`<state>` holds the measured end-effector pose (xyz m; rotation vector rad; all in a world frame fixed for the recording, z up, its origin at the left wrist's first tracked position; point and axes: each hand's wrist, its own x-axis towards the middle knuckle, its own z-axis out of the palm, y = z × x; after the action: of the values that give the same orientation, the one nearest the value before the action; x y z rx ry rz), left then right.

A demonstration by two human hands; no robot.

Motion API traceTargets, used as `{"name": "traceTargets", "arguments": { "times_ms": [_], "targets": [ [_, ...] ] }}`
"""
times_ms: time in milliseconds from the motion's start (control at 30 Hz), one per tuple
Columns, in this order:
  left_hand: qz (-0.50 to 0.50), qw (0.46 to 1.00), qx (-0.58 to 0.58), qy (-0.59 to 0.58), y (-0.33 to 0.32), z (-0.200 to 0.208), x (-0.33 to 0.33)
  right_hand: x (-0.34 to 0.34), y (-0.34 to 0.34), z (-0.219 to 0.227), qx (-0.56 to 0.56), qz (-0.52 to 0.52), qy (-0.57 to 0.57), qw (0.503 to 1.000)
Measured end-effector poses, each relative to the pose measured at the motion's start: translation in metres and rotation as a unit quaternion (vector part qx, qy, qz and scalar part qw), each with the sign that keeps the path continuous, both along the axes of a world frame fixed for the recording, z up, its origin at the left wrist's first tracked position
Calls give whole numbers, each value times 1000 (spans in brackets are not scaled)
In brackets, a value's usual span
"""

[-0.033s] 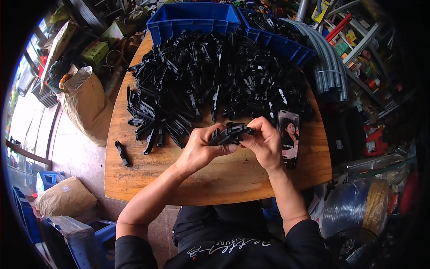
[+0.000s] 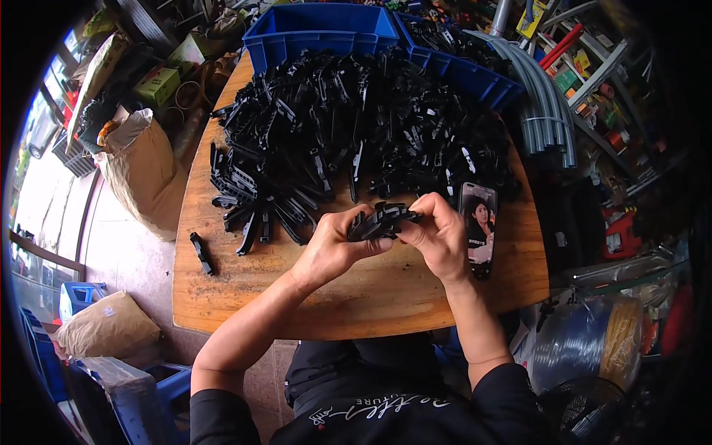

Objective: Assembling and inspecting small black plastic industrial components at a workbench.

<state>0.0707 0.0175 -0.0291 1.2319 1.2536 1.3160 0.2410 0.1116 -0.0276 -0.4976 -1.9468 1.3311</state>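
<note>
Taking the held black part [image 2: 380, 222] as the centre of our clock, we see it just short of the near edge of the wooden table [image 2: 356, 300], above bare wood. Both hands are clamped on it: the left hand [image 2: 332, 245], at eight o'clock, wraps its near end, while the right hand [image 2: 437, 241], at four, pinches the far end between thumb and fingers. We cannot tell whether it is one piece or several nested together.

That pinch looks the weaker grip to us; if pressure there goes off-line, the part could twist, spring out, or crack at a thin edge. The fingers hide much of it, so we could miss a poor fit.

At three o'clock the phone [image 2: 480, 241] lies close by the right hand; a slipping wrist could knock it, and its lit screen could draw our eyes away. The tangled pile [image 2: 356, 119] at twelve could slide toward us if a piece were tugged from its front. At nine, a lone part [image 2: 201, 254] lies near the table's side, where a brushing forearm could send it to the floor.
</note>
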Motion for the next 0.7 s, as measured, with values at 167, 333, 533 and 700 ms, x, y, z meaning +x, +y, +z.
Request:
{"name": "traceTargets", "arguments": {
  "times_ms": [167,333,533,700],
  "targets": [
    [-41,995,-53,-77,4,-6,-1,-10,-6,6,-118,71,56,989],
    [-50,995,58,69,1,-9,8,-18,-18,18,95,-14,-55,994],
    [-131,991,12,20,-2,6,7,-14,25,36,-122,58,-56,989],
    [-28,996,-18,82,3,15,-18,-27,209,79,-251,-167,133,944]
  ]
}}
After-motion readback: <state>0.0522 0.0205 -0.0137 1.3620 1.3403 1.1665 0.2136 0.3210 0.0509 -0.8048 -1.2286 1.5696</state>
